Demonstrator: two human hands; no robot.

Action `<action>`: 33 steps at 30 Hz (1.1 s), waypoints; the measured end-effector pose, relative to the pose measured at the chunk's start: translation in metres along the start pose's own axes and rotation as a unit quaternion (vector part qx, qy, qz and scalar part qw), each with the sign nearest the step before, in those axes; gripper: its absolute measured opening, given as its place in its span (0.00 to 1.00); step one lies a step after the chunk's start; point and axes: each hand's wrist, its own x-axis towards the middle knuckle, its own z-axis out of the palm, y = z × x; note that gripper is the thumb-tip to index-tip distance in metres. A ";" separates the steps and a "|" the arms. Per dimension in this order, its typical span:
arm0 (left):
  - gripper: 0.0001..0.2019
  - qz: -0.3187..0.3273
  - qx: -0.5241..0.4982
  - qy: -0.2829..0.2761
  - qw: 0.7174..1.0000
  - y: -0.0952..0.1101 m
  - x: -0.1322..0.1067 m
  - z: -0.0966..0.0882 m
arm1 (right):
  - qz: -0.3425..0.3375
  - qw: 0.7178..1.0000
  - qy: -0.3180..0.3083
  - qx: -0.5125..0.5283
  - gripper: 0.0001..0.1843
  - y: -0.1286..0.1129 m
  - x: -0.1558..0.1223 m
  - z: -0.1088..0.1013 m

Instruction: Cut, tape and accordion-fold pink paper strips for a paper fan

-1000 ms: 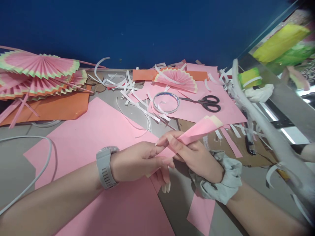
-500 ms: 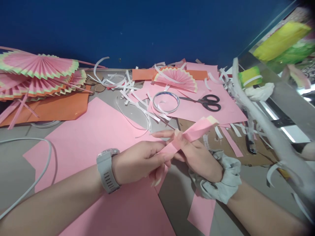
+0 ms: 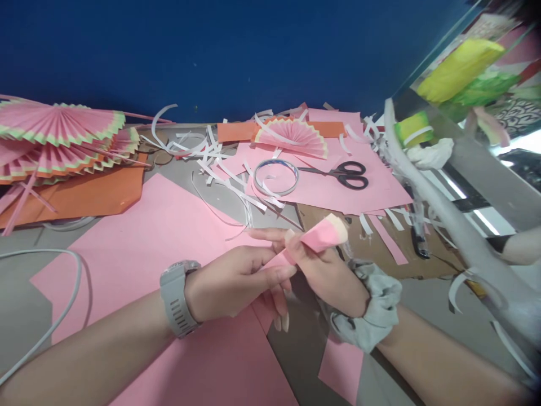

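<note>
A narrow folded pink paper strip (image 3: 322, 234) with a pale yellow end slants up to the right between my hands. My left hand (image 3: 245, 279), with a grey watch at the wrist, pinches its lower end between thumb and fingers. Higher up the strip, my right hand (image 3: 321, 270) grips it with the thumb on top; a pale green scrunchie circles that wrist. Beneath the hands lies a large pink paper sheet (image 3: 156, 225). Fingers cover the lower part of the strip.
Finished pleated pink paper fans (image 3: 59, 121) lie at the left on orange paper (image 3: 105, 194). Black-handled scissors (image 3: 353, 175) and a tape roll (image 3: 276, 177) rest on pink paper behind. A utility knife (image 3: 420, 242) lies on cardboard (image 3: 380, 254). A whitish pole (image 3: 439, 197) slants down the right.
The folded strip's pale end has moved left and lower and looks more fanned out. My right hand sits slightly further left. The whole view has shifted a little.
</note>
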 end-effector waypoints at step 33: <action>0.21 -0.024 0.131 0.036 0.990 0.019 -0.006 0.005 | -0.018 0.994 -0.042 0.100 0.22 -0.006 0.000 0.005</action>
